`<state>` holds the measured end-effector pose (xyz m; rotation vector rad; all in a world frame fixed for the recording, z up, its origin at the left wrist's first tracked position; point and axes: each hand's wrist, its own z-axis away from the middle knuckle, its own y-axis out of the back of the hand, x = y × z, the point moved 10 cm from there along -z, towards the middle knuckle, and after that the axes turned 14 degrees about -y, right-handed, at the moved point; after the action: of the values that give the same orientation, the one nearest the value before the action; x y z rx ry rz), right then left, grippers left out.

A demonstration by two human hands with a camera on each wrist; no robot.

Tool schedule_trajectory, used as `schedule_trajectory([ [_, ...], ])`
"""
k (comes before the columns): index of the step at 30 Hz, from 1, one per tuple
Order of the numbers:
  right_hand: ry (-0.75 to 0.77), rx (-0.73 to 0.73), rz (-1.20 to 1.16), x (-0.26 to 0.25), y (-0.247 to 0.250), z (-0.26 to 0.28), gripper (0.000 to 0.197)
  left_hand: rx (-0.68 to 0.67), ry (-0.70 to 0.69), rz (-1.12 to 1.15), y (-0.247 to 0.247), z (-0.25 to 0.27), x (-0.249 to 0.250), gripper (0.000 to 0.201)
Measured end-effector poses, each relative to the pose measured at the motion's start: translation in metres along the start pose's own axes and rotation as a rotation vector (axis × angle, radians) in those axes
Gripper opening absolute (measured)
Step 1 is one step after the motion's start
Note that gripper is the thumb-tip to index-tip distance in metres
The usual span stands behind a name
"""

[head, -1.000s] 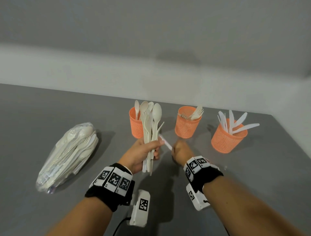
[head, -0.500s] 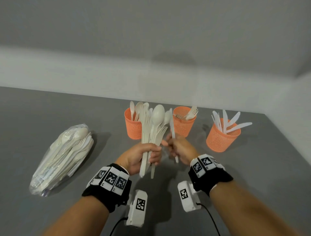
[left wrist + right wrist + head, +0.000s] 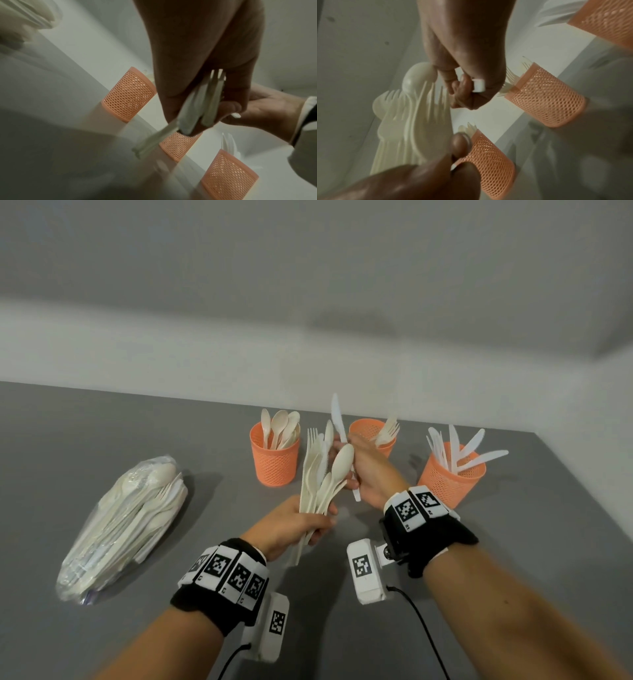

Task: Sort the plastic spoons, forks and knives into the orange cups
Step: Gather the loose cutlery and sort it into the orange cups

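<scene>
My left hand (image 3: pixel 301 525) grips a bundle of cream plastic cutlery (image 3: pixel 322 474) by the handles, above the table in front of the cups. My right hand (image 3: pixel 363 467) holds one white knife (image 3: pixel 337 416) upright, blade up, right beside the bundle. The knife's handle end (image 3: pixel 478 85) shows between its curled fingers. Three orange mesh cups stand behind: a spoon cup (image 3: pixel 274 457) on the left, a fork cup (image 3: pixel 371 433) in the middle, a knife cup (image 3: pixel 452 474) on the right.
A clear plastic bag of more cutlery (image 3: pixel 126 522) lies on the grey table (image 3: pixel 102 440) at the left. A white wall runs along the table's back edge. The table's right edge slants past the knife cup.
My right hand has turned the white knife from slanting to upright and lifted it beside the bundle. The bundle in my left hand has tilted slightly to the right.
</scene>
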<state>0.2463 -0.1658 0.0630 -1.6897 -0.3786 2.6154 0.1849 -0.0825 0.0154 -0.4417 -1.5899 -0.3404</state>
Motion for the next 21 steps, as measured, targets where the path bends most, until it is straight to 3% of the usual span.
schedule_trajectory([
  [3,-0.014,-0.013,0.012,0.006,-0.004,-0.001,0.022,0.070,0.013,0.002,0.006,0.000,0.003,0.011],
  [6,-0.034,-0.038,-0.028,0.010,-0.008,0.002,0.016,0.141,-0.013,-0.078,0.013,-0.002,0.011,0.013],
  [10,0.061,-0.021,-0.106,-0.012,-0.005,0.004,0.024,0.190,-0.111,-0.463,0.024,-0.003,0.027,0.023],
  [14,0.140,0.072,0.115,-0.038,-0.002,0.007,0.017,0.215,-0.179,-0.808,0.027,0.001,0.041,0.007],
  [19,0.137,-0.029,0.313,-0.031,-0.018,0.015,0.023,0.347,-0.187,-0.983,0.037,0.004,0.052,0.014],
  [21,0.180,0.080,0.354,-0.038,-0.012,0.017,0.023,0.409,-0.149,-1.080,0.041,0.007,0.055,0.016],
])
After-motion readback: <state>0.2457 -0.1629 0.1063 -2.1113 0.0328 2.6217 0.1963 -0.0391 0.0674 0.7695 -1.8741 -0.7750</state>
